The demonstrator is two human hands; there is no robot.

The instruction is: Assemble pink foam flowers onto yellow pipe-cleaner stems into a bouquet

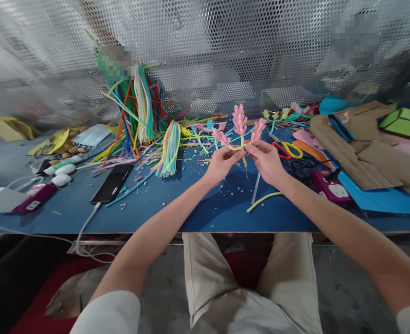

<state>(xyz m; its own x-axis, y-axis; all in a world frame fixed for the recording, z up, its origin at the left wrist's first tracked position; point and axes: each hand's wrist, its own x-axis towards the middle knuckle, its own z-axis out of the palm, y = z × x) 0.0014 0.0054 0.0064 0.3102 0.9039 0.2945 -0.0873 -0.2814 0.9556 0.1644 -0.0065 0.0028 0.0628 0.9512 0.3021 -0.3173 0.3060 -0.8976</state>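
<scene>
Between my two hands is a flower made of pipe cleaners (239,121), with three pink fluffy heads on a yellow stem. It is held upright above the blue table. My left hand (221,163) pinches the yellow side branch under the left pink head. On the other side, my right hand (265,160) pinches the branch under the right pink head. The stem's lower end hangs below the fingers, with a thin wire at its tip. Beneath my right hand lie a yellow pipe cleaner (264,200) and a clear thin stick (256,188).
Bundles of coloured pipe cleaners (170,150) stand at the back left against a perforated metal panel (205,55). A charging phone (112,183) lies left. Scissors (291,149), a purple power socket (331,186) and brown cardboard (372,157) are on the right. Small scraps dot the blue table (156,215).
</scene>
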